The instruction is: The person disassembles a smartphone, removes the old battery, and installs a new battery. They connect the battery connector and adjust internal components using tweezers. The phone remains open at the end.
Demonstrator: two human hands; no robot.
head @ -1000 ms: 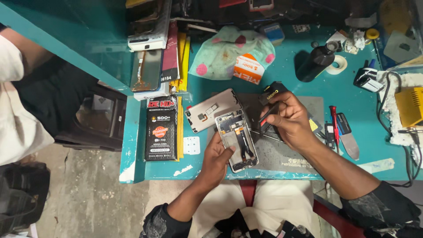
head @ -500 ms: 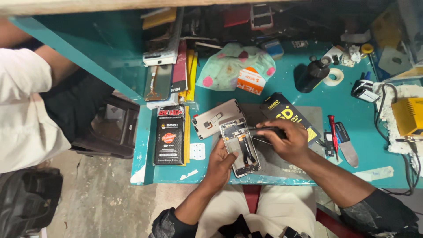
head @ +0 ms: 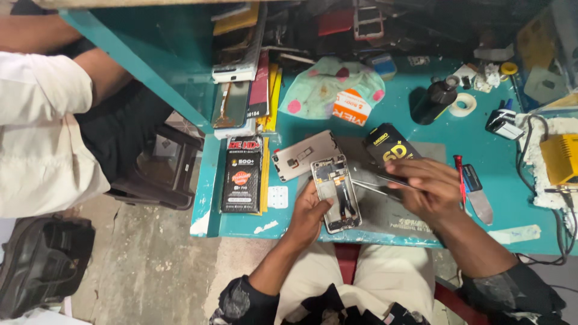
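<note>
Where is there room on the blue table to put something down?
Bare teal table lies between the black cylinder and the red screwdriver. A smaller patch sits by the front-left corner. The back edge is crowded with clutter.

The counter [head: 481, 150] is showing teal; a pale green cloth [head: 319, 90] is showing pink dots; a screwdriver [head: 459, 174] is showing red; a box [head: 560, 157] is showing yellow.
</note>
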